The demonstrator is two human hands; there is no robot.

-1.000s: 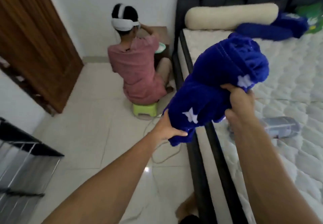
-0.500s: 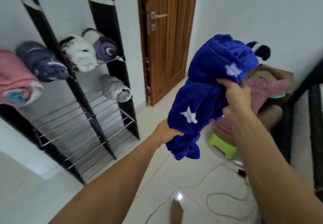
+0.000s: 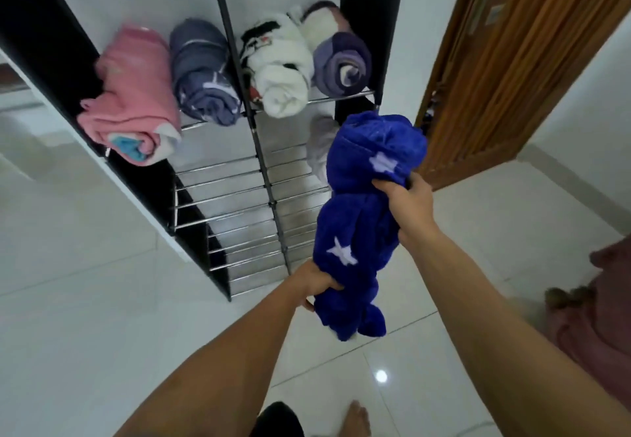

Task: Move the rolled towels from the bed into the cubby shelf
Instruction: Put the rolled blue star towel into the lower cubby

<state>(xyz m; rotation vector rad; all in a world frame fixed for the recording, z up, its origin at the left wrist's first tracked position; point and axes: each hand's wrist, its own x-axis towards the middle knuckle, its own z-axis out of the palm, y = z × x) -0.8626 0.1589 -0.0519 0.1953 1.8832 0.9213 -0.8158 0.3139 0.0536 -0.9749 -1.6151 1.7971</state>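
I hold a rolled royal-blue towel (image 3: 362, 211) with white stars in front of the cubby shelf (image 3: 235, 177). My left hand (image 3: 316, 283) grips its lower end and my right hand (image 3: 408, 202) clasps its upper middle. The shelf has black side panels and chrome wire racks. On its upper racks lie a pink towel (image 3: 131, 102), a grey-blue towel (image 3: 203, 71), a white towel (image 3: 278, 68) and a purple towel (image 3: 338, 57). A pale grey towel (image 3: 317, 144) on a lower rack is partly hidden behind the blue one.
A wooden door (image 3: 512, 61) stands to the right of the shelf. Someone in pink clothing (image 3: 601, 327) sits at the right edge. The white tiled floor (image 3: 85, 317) spreads below, and my bare foot (image 3: 355, 418) shows at the bottom.
My view has swung from the bed round to the shelf, which now lies straight ahead and closer. The blue towel stays gripped in both hands, carried toward the racks.
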